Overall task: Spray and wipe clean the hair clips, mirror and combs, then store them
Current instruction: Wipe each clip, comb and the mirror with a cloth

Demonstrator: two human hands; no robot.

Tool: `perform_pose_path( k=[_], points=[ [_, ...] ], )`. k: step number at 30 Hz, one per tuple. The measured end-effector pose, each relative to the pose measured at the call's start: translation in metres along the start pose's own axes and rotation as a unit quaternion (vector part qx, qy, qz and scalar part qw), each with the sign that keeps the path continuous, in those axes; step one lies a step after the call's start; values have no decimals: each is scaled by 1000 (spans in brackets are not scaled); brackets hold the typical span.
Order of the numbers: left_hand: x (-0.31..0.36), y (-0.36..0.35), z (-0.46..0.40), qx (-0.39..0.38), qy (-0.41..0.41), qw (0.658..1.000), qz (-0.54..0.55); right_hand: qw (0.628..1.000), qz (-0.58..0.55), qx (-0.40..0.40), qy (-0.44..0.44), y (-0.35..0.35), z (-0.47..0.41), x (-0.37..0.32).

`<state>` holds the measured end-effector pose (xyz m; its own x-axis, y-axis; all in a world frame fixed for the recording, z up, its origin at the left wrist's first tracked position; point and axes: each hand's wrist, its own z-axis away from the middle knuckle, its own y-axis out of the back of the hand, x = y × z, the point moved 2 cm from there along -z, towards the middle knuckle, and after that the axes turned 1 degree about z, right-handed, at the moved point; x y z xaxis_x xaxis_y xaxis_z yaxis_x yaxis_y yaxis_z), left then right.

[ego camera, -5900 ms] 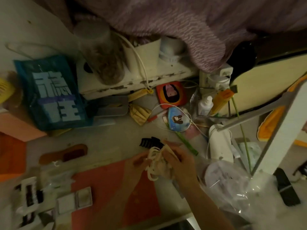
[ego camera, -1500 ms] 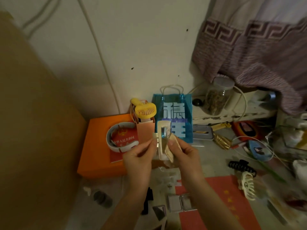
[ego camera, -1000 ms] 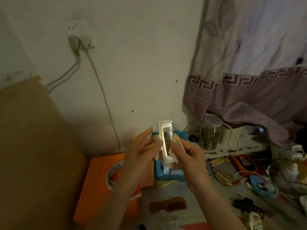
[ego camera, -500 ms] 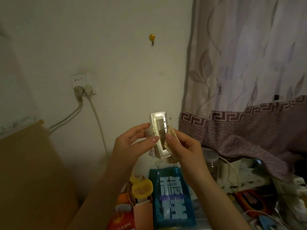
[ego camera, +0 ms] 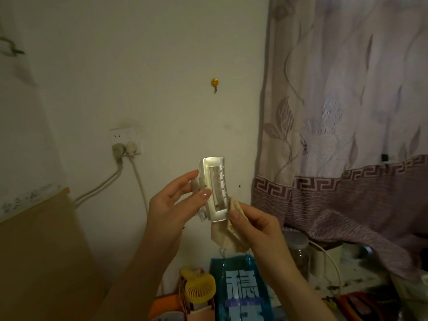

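The cream rectangular hair clip (ego camera: 214, 188) is now held high, up in front of the wall, where a second and a half ago it was low over the cluttered tabletop. The person has raised it toward eye level, so the socket (ego camera: 125, 141) and the little yellow hook (ego camera: 214, 82) sit behind it, and the tabletop has almost dropped out of sight.

The left hand (ego camera: 172, 203) pinches the clip at its hinge side, thumb on the front and fingers curled behind it, keeping it upright. The right hand (ego camera: 251, 225) grips a beige cloth (ego camera: 228, 237), bunched against the clip's lower end with the thumb pressing there; half a second ago that thumb sat nearer the middle of the clip, so the cloth has worked down its length.

I read this as wiping turning into checking: the clip is lifted where the light catches its pearly face, and the rub has reached the bottom edge. If it looks clean it should be nearly ready to put away. The other clips, the combs and the mirror are out of view now, so I can't tell their state.

Below the hands stand the blue gift bag (ego camera: 240, 290) and the yellow handheld fan (ego camera: 199, 289); the patterned curtain (ego camera: 347, 112) hangs to the right.
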<state>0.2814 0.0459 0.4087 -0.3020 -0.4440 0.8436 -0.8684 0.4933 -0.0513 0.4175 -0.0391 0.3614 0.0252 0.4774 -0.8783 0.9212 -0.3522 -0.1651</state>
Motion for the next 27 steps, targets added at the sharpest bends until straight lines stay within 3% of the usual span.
perform_pose_path(
  k=[13, 20, 27],
  points=[
    [3, -8, 17, -73, 3, 997, -12, 995, -20, 44, 87, -6, -16, -50],
    [10, -12, 15, -49, 5, 997, 67, 997, 1, 10, 83, -13, -3, -43],
    [13, -6, 9, -28, -8, 998, 53, 998, -9, 1, 61, -11, 7, -32]
  ],
)
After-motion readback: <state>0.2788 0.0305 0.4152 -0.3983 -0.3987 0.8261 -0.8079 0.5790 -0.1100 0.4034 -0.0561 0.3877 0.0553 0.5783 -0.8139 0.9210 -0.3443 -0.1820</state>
